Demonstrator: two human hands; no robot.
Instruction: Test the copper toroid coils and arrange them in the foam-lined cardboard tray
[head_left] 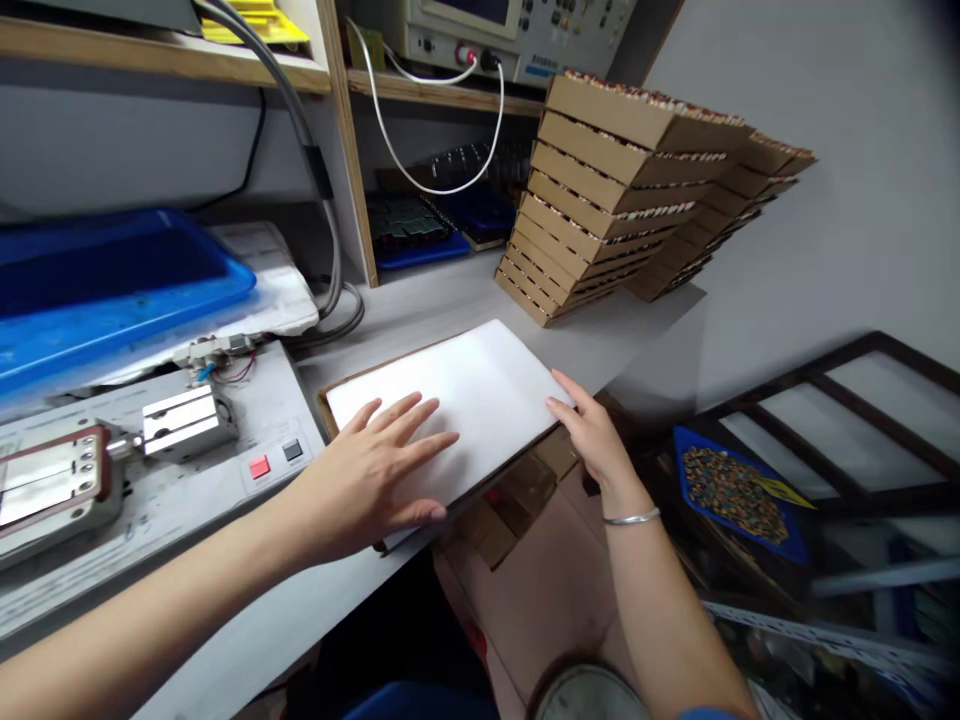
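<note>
A white foam-like sheet (pixel 457 385) lies flat over a shallow cardboard tray (pixel 327 412) near the front edge of the grey workbench. What is under the sheet is hidden. My left hand (pixel 375 475) rests over the sheet's left part, palm down with fingers spread. At the sheet's right end is my right hand (pixel 592 430), its visible fingers stretched along the edge and slightly apart. Its other fingers are hidden from this angle. Neither hand shows anything gripped.
Cardboard trays of small parts stand in tall stacks (pixel 577 200) at the back right. To the left are a bench fixture (pixel 187 425) with red and black buttons and a blue tray (pixel 120 330). A blue bin of small parts (pixel 735 495) sits lower right. A white cable (pixel 435 188) hangs from the shelf.
</note>
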